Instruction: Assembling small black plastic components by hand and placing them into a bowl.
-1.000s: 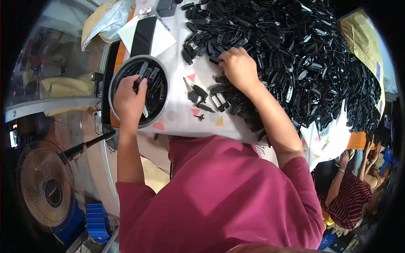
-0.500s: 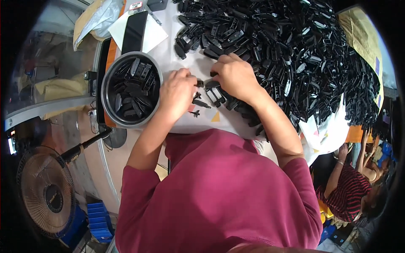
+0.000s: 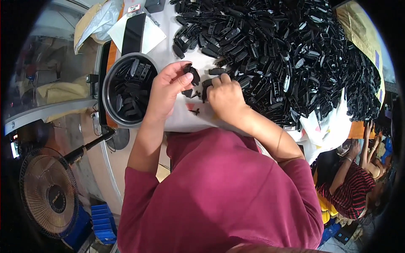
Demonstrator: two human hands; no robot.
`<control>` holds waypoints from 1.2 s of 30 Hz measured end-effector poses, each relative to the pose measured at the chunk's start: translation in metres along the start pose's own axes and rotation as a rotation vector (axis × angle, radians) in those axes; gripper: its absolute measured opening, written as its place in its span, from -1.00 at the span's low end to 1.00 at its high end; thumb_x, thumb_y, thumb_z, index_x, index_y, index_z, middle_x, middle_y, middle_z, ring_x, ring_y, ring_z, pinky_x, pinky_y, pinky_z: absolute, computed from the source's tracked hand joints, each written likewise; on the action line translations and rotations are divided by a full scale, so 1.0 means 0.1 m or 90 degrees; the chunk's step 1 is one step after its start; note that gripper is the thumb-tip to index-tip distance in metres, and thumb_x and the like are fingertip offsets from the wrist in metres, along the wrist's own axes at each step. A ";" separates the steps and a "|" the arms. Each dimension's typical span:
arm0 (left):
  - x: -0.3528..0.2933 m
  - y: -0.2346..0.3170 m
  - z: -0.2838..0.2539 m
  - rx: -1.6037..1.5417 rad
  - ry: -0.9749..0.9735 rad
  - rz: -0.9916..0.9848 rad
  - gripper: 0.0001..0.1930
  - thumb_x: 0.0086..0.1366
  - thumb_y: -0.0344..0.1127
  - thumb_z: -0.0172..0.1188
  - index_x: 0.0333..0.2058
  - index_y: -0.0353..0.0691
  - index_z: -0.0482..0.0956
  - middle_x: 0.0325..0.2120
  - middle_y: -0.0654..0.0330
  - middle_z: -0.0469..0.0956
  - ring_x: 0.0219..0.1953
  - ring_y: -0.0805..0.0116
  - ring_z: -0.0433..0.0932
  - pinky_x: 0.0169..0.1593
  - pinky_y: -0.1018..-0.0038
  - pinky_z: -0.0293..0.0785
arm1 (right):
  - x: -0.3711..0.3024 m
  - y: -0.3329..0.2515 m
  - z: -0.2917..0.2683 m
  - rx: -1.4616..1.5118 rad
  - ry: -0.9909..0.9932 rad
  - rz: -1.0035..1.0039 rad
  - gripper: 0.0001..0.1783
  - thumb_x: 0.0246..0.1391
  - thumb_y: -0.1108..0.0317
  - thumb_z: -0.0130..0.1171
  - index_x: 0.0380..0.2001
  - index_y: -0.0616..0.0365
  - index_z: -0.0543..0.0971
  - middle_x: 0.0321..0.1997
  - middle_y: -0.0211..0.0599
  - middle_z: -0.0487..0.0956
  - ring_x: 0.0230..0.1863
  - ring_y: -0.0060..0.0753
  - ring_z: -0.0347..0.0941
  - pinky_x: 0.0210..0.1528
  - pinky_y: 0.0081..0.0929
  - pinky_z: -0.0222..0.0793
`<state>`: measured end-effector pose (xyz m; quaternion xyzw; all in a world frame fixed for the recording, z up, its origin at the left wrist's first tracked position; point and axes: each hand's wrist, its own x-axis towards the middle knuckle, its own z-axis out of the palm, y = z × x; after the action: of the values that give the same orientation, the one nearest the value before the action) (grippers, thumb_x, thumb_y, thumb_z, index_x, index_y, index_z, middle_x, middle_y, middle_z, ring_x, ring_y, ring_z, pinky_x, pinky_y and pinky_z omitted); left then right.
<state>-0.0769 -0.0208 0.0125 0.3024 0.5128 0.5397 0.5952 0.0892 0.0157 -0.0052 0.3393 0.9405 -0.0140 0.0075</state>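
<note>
My left hand [image 3: 166,90] is raised a little over the white-covered table, pinching a black curved plastic piece [image 3: 194,76] between thumb and fingers. My right hand [image 3: 228,96] is lower on the table, its fingers curled over a dark plastic part [image 3: 206,84] that they partly hide. Just beyond that hand lies another black oblong piece [image 3: 217,71]. Small black bits [image 3: 194,111] are scattered nearer to me. At my left stands a round dark pot [image 3: 107,110] holding several black plastic parts.
A big heap of black plastic parts [image 3: 261,46] covers the table's far and right side. Behind the pot, a phone [image 3: 133,33] rests on white paper [image 3: 155,37]. A standing fan [image 3: 50,194] is at the lower left. Another person [image 3: 350,185] works at the right.
My left hand has lifted and turned, with the black plastic piece now showing in its fingers. My right hand has come nearer to me, uncovering a black piece beyond it.
</note>
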 end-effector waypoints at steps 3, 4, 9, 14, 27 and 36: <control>0.00 -0.02 0.03 0.046 0.048 0.067 -0.67 0.13 -0.45 0.16 -0.10 -0.31 0.42 -0.30 0.25 0.50 -0.31 0.57 0.44 -0.24 0.65 0.38 | -0.02 -0.09 0.03 -0.063 0.020 0.011 -0.87 -0.24 0.31 0.06 -0.61 0.09 0.54 -0.44 -0.41 0.44 -0.26 -0.38 0.32 -0.38 -0.48 0.32; -0.01 -0.04 0.01 0.057 0.052 0.094 -0.67 0.12 -0.47 0.17 -0.10 -0.31 0.43 -0.31 0.25 0.50 -0.30 0.57 0.44 -0.23 0.65 0.38 | -0.01 -0.11 0.08 -0.048 0.046 0.037 -0.89 -0.23 0.32 0.05 -0.63 0.08 0.53 -0.43 -0.39 0.43 -0.26 -0.35 0.30 -0.36 -0.43 0.29; -0.08 -0.04 0.03 0.083 0.101 0.103 -0.67 0.10 -0.48 0.19 -0.12 -0.31 0.45 -0.32 0.25 0.51 -0.30 0.57 0.45 -0.23 0.67 0.38 | -0.03 0.07 -0.15 0.207 0.209 0.074 -0.69 -0.36 0.34 0.26 -0.47 0.22 0.44 -0.37 -0.26 0.46 -0.33 -0.34 0.35 -0.35 -0.43 0.28; -0.11 0.03 0.23 0.118 0.068 0.141 -0.67 0.11 -0.45 0.20 -0.11 -0.30 0.46 -0.37 0.26 0.51 -0.37 0.60 0.45 -0.33 0.70 0.38 | -0.04 0.32 -0.55 1.042 0.080 0.155 -0.84 0.10 0.42 0.02 -0.24 0.24 0.44 -0.43 -0.48 0.45 -0.50 -0.74 0.31 -0.51 -0.76 0.25; 0.12 0.00 0.44 0.157 0.049 0.159 -0.67 0.09 -0.48 0.21 -0.12 -0.30 0.46 -0.34 0.23 0.53 -0.34 0.56 0.48 -0.29 0.68 0.41 | 0.02 0.68 -0.32 0.729 0.244 0.444 -0.79 0.13 0.30 -0.02 -0.36 0.23 0.49 -0.62 -0.43 0.45 -0.70 -0.76 0.20 -0.69 -0.75 0.10; 0.34 -0.15 0.47 0.074 -0.009 0.100 -0.75 0.11 -0.50 0.17 -0.20 -0.29 0.44 -0.17 0.19 0.46 -0.14 0.50 0.41 -0.07 0.58 0.34 | -0.09 0.75 -0.48 0.988 0.245 0.462 -0.80 0.14 0.29 -0.01 -0.33 0.20 0.49 -0.61 -0.45 0.46 -0.71 -0.74 0.23 -0.71 -0.79 0.09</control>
<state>-0.0315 0.0167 0.0029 0.3794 0.5135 0.5521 0.5362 0.1436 0.0694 0.0415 0.5235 0.4843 -0.5890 -0.3801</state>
